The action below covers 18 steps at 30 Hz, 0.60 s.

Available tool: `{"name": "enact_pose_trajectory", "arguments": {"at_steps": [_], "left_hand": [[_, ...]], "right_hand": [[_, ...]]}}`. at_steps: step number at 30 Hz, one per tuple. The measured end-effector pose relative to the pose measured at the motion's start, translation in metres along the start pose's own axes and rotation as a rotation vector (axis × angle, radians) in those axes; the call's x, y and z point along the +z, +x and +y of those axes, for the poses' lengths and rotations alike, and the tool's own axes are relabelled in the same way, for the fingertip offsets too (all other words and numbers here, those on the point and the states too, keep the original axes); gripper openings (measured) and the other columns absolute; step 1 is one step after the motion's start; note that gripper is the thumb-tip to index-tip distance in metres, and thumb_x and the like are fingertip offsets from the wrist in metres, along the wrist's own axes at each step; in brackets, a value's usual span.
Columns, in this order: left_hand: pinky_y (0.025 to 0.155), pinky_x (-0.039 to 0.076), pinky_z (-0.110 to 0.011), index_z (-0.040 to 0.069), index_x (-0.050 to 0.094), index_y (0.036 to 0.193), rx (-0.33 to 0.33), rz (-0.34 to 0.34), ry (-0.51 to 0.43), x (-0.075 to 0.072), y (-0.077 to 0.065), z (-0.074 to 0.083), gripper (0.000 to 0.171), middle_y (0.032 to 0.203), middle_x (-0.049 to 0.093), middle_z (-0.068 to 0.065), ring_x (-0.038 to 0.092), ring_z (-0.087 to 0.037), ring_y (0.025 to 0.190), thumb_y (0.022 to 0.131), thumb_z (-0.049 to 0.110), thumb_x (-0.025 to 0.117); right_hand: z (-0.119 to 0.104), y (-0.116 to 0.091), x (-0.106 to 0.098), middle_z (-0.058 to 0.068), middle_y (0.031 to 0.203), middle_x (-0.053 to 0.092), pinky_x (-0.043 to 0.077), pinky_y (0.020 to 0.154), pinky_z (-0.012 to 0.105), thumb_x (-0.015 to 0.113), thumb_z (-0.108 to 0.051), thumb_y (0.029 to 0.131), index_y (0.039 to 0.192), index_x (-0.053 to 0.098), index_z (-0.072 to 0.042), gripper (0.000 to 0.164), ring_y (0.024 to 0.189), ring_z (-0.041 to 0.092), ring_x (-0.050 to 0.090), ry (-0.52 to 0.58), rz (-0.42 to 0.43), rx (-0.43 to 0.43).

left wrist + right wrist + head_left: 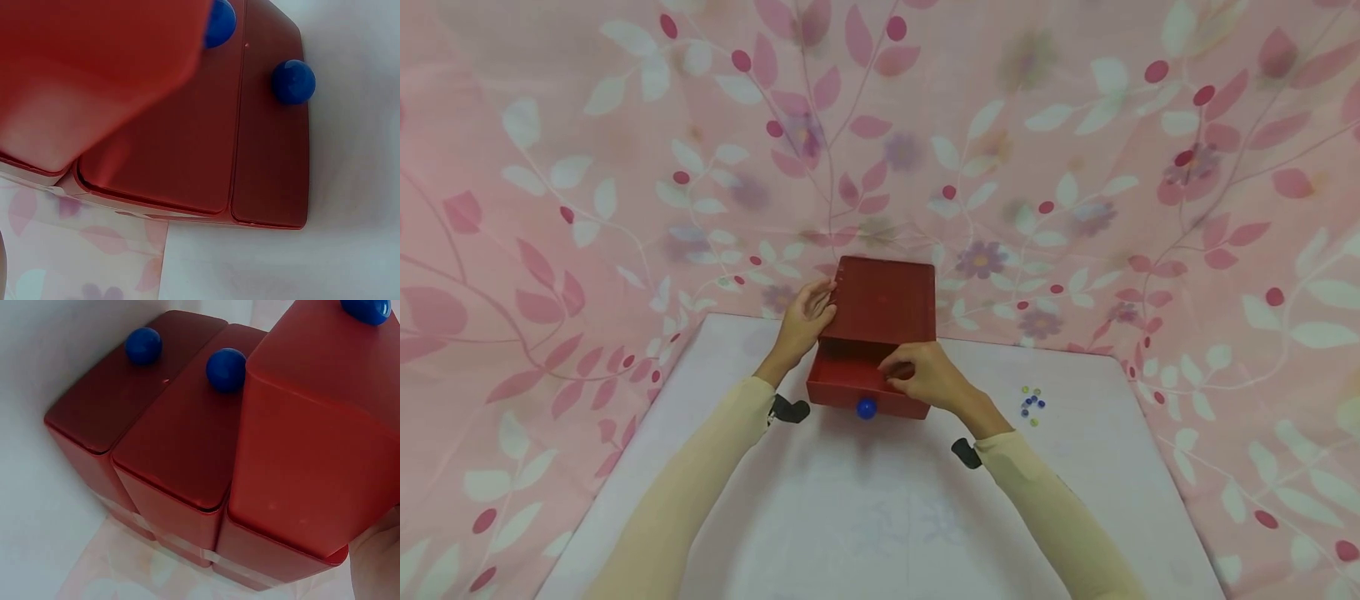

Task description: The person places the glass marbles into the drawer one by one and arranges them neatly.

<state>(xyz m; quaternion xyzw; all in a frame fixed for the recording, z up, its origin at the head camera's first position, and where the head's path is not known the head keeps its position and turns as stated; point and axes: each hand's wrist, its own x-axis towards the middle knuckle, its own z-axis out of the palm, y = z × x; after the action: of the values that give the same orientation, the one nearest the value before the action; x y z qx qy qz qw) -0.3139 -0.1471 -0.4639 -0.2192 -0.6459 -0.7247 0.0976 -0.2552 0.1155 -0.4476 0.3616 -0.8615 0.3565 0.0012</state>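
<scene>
Drawer (94,69) nearest, pulled out; left hand (805,321) at cabinet (887,298), thumb spread; right hand (928,375) over drawer, fingers curled, can't tell if pinching.

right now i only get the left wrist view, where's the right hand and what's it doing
Observer: The head view shows the right hand at the right part of the pulled-out top drawer, its fingers curled at the opening; I can't tell whether they hold anything.
Operator: ok got it, anything loose nearby that i'm missing
Observer: Yes, in the head view a cluster of small green and blue beads or marbles lies on the white table, to the right of the red drawer unit.
</scene>
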Motion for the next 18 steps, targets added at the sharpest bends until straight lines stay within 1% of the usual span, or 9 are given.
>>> {"name": "enact_pose_trajectory", "arguments": {"at_steps": [9, 13, 18], "left_hand": [[0.119, 0.024, -0.042, -0.017, 0.030, 0.142, -0.010, -0.010, 0.005, 0.0001, 0.0000, 0.0007, 0.055, 0.147, 0.032, -0.035, 0.027, -0.040, 0.141, 0.093, -0.012, 0.055], [0.119, 0.024, -0.042, -0.016, 0.031, 0.142, -0.006, -0.007, 0.007, 0.0009, 0.0004, 0.0011, 0.055, 0.146, 0.032, -0.036, 0.028, -0.041, 0.141, 0.093, -0.012, 0.055], [0.118, 0.024, -0.045, -0.016, 0.032, 0.141, -0.008, 0.003, 0.005, 0.0010, 0.0003, 0.0011, 0.054, 0.145, 0.033, -0.037, 0.028, -0.042, 0.140, 0.093, -0.013, 0.055]], "right_hand": [[-0.0026, 0.0033, -0.0047, -0.003, 0.095, 0.071, 0.059, 0.074, 0.023, 0.079, -0.005, 0.081, 0.100, 0.077, -0.010, 0.019, 0.085, 0.010, 0.067, -0.045, -0.080, -0.029], [-0.0029, 0.0042, -0.0050, -0.005, 0.094, 0.071, 0.058, 0.073, 0.020, 0.079, -0.006, 0.081, 0.100, 0.077, -0.012, 0.020, 0.085, 0.008, 0.066, -0.074, -0.095, -0.008], [-0.0022, 0.0044, -0.0038, -0.005, 0.094, 0.071, 0.057, 0.073, 0.020, 0.079, -0.006, 0.081, 0.100, 0.077, -0.013, 0.020, 0.086, 0.008, 0.066, -0.078, -0.100, -0.003]]}}
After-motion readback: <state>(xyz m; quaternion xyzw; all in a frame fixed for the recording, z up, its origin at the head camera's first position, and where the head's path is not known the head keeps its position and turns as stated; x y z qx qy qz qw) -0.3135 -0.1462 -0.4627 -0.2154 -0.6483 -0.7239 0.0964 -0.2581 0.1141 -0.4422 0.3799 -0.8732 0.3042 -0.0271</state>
